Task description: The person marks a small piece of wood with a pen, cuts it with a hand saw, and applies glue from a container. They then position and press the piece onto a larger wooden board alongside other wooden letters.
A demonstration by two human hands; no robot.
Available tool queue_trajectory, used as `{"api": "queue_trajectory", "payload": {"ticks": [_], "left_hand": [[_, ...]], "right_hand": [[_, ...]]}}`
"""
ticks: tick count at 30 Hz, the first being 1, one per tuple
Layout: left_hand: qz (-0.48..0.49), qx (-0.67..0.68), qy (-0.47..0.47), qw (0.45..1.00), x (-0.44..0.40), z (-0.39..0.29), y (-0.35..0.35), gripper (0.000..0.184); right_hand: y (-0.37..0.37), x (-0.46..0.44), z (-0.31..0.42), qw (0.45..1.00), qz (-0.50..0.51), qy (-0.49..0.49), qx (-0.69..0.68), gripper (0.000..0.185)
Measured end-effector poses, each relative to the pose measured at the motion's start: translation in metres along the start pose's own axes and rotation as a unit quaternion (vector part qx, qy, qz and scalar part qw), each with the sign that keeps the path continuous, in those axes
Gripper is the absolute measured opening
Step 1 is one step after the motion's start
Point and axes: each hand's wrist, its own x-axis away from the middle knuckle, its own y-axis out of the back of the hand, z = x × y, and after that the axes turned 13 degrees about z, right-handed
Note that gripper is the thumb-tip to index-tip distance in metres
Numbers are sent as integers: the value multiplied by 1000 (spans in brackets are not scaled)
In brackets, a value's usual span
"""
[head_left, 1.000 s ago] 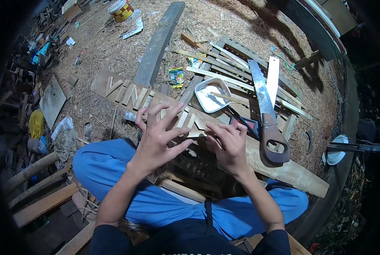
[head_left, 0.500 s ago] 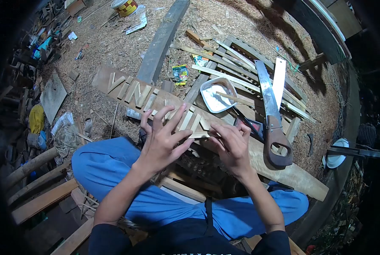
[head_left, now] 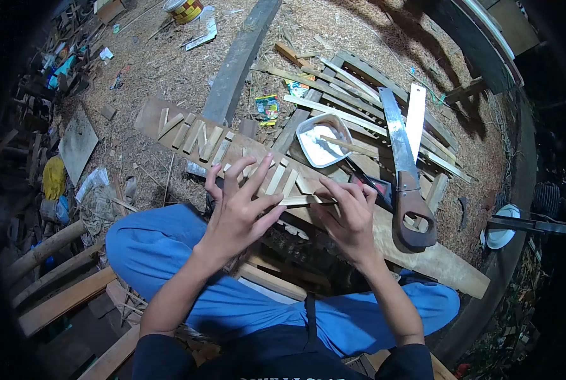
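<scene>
A long wooden board (head_left: pixel 387 237) lies across in front of my knees, with several short wooden strips set on it in letter-like shapes. A small pale strip (head_left: pixel 299 200) lies level between my two hands. My left hand (head_left: pixel 240 209) has its fingers spread over the board, thumb and index at the strip's left end. At the strip's right end my right hand (head_left: pixel 346 212) has its thumb and fingertips closed around it. Just beyond my hands stands a white tub (head_left: pixel 325 140) of white paste with a thin stick (head_left: pixel 346 145) in it.
A handsaw (head_left: pixel 405 183) rests on the board's right part, beside a pale metal blade (head_left: pixel 415 117). Long wood strips (head_left: pixel 337 111) lie on a slatted pallet behind. A thick plank (head_left: pixel 237 63) extends away at upper centre. A patterned bucket (head_left: pixel 184 11) stands far off.
The camera view has shifted slightly. My right hand has moved a little to the right, and more of the small strip shows between my hands. My left hand stays nearly in place.
</scene>
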Motion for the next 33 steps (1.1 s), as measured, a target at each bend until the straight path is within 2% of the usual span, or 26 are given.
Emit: {"api": "queue_trajectory", "payload": {"ticks": [14, 28, 33], "left_hand": [[-2, 16, 15, 1000, 0, 1, 2, 24], [-4, 14, 33, 999, 0, -1, 1, 25], [-4, 9, 14, 1000, 0, 2, -3, 23]], "right_hand": [[-2, 1, -3, 1000, -16, 9, 1, 64], [-2, 1, -2, 999, -28, 8, 14, 56], [-4, 2, -3, 999, -29, 12, 22, 56]]}}
